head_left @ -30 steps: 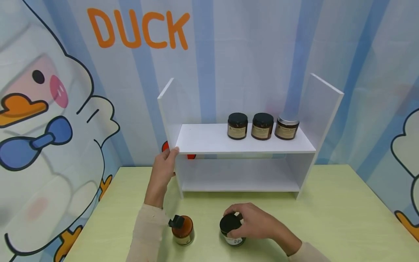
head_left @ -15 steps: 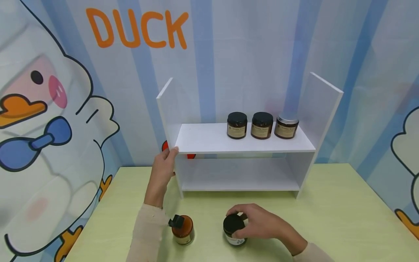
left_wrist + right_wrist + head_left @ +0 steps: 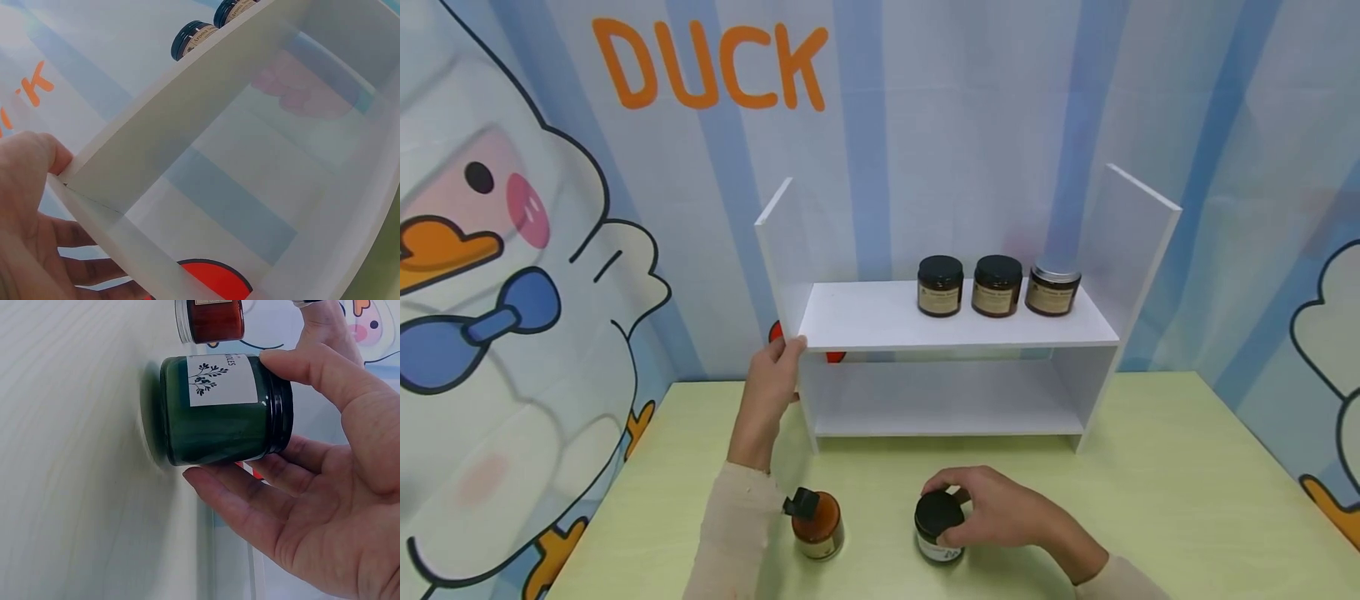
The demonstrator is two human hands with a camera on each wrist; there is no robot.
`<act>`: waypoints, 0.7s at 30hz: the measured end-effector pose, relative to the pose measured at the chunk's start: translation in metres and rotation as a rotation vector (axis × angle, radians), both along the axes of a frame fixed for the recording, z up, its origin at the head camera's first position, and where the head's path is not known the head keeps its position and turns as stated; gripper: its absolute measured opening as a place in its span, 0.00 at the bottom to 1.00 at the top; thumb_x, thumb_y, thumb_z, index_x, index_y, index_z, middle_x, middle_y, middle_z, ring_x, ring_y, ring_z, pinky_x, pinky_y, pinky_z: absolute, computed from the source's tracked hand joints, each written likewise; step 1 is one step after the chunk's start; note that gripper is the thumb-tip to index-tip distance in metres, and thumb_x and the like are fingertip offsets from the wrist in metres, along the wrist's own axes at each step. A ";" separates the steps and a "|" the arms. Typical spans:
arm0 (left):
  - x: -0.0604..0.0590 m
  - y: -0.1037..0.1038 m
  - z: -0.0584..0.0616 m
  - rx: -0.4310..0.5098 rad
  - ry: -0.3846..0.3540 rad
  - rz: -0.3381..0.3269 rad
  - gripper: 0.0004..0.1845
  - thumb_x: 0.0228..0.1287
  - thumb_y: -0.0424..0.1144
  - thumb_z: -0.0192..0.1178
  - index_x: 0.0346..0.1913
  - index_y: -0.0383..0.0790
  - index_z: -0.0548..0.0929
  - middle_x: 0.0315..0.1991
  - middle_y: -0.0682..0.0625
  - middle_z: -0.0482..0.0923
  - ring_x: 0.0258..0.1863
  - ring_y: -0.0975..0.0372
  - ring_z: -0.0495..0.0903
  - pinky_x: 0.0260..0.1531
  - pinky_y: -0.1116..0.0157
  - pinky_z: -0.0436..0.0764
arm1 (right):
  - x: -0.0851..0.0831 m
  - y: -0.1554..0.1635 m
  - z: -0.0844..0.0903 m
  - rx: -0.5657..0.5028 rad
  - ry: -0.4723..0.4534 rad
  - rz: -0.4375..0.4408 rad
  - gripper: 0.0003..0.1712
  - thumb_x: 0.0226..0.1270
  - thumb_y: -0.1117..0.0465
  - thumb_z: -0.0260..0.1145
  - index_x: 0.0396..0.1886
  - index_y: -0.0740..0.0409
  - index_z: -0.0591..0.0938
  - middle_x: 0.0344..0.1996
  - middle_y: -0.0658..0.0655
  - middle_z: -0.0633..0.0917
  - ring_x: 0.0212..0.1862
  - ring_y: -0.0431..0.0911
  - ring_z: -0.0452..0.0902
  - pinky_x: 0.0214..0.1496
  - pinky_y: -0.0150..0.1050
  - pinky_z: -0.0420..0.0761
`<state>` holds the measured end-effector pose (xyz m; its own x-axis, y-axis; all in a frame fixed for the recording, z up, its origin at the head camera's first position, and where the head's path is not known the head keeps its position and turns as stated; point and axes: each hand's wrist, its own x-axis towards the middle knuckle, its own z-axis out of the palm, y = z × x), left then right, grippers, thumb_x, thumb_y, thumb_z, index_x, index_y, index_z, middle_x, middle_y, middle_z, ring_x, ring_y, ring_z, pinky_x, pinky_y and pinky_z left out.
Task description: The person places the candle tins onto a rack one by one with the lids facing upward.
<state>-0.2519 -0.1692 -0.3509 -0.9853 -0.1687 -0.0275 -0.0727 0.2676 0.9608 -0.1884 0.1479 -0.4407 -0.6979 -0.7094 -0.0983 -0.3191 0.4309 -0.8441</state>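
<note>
My right hand (image 3: 961, 502) (image 3: 240, 419) grips a dark green jar (image 3: 938, 533) (image 3: 187, 425) with a black lid and a white leaf label. The jar stands on the pale green table (image 3: 1150, 500), near the front. My left hand (image 3: 788, 357) (image 3: 62, 212) holds the front left corner of a white two-level shelf (image 3: 880, 321) (image 3: 187, 119), thumb on the front edge and fingers behind the side panel. An orange jar (image 3: 818, 529) (image 3: 212, 319) stands beside my left forearm, with a black cap (image 3: 801, 502) at its top edge.
Three brown labelled jars (image 3: 940, 286) (image 3: 997, 286) (image 3: 1052, 288) stand in a row on the right half of the shelf's upper board. Its lower level holds nothing. A duck-printed curtain hangs behind, with a red patch (image 3: 212, 281) showing past the shelf.
My right hand has slid the green jar slightly right and toward me, and more of the lid shows. My left hand stays on the shelf corner.
</note>
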 end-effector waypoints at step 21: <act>-0.002 -0.001 -0.001 0.000 -0.003 0.004 0.46 0.67 0.74 0.49 0.78 0.46 0.64 0.76 0.45 0.62 0.70 0.48 0.65 0.60 0.45 0.76 | 0.002 -0.001 -0.002 -0.003 0.004 -0.007 0.26 0.60 0.57 0.75 0.59 0.49 0.81 0.53 0.50 0.82 0.49 0.44 0.81 0.44 0.36 0.80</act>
<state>-0.2540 -0.1697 -0.3520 -0.9845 -0.1726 -0.0301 -0.0763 0.2675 0.9605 -0.1862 0.1471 -0.4422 -0.7032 -0.7050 -0.0929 -0.3198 0.4302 -0.8442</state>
